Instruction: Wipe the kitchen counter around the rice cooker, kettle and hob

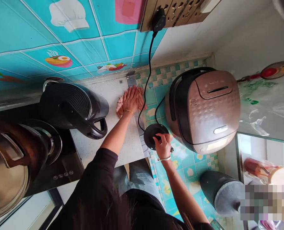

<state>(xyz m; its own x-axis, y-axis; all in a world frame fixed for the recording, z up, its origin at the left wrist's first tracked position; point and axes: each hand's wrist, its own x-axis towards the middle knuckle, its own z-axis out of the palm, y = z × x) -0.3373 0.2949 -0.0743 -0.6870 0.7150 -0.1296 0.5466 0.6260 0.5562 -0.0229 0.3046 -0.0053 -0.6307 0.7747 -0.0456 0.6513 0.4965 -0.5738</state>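
Note:
My left hand (130, 101) lies flat on a crumpled pink cloth (141, 97), fingers stretched out and pressing it to the white countertop (91, 85). My right hand (163, 143) is closed on a round black kettle base (153, 132), with thumb and fingers pinching near its middle. The base's black cord (149, 60) runs up to a plug (159, 20) in the wall socket. A dark electric kettle (77, 105) with a black handle stands left of my left hand.
A brown rice cooker (213, 108) stands right of the base on the patterned teal counter. At the left are a black stove (60, 159) and a lidded pot (8, 179). A dark canister (224, 193) sits at the lower right, near a jar (266, 171).

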